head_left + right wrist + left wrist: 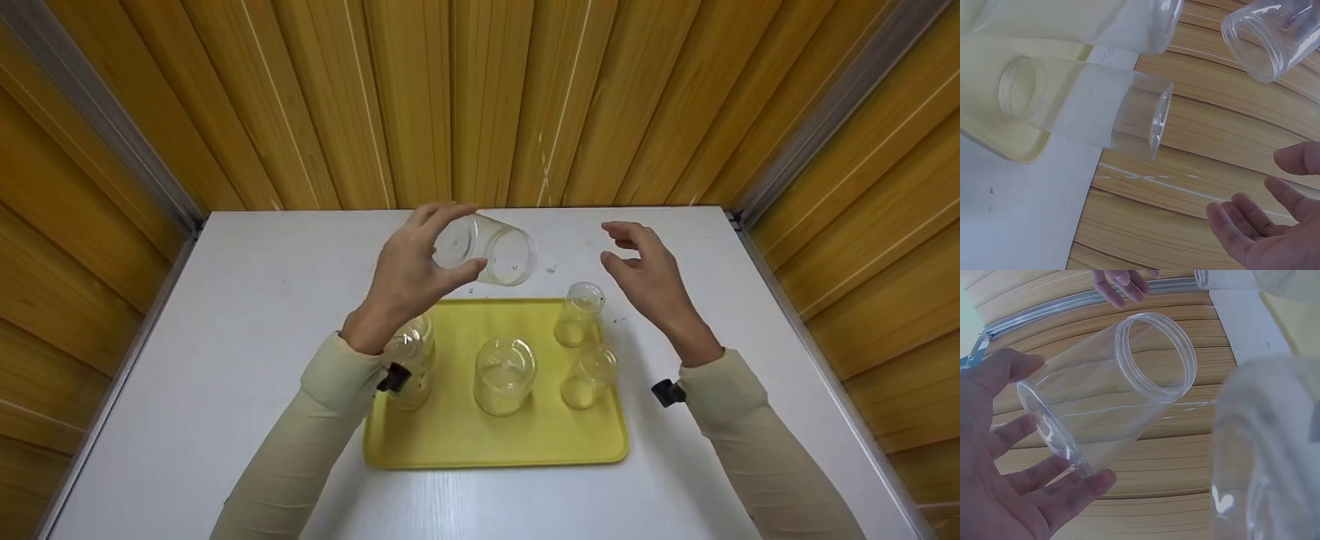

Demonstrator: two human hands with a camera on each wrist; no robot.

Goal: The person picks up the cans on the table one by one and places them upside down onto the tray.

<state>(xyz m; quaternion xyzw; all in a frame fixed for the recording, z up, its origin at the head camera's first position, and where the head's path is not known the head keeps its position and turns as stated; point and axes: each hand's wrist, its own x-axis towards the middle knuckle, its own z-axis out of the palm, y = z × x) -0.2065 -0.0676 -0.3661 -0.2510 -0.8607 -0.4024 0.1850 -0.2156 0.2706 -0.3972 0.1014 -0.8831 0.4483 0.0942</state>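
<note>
My left hand [409, 266] grips a clear plastic jar [506, 251] by its base end, thumb on one side and fingers on the other. The jar is held on its side above the far edge of the yellow tray [457, 442]. In the left wrist view the jar's open, threaded mouth [1185, 354] faces away from the palm. My right hand [649, 274] is raised apart from it, fingers loosely bent and nothing in them. A slim clear jar [580, 315] stands upside down at the tray's far right corner, nearest that hand.
On the tray a wide jar [505, 376] stands in the middle, another slim jar [589, 376] at right, and more clear jars [409, 390] at left, partly behind the left wrist. A white table [247, 315] lies underneath, with wood-patterned walls [480, 105] behind and at both sides.
</note>
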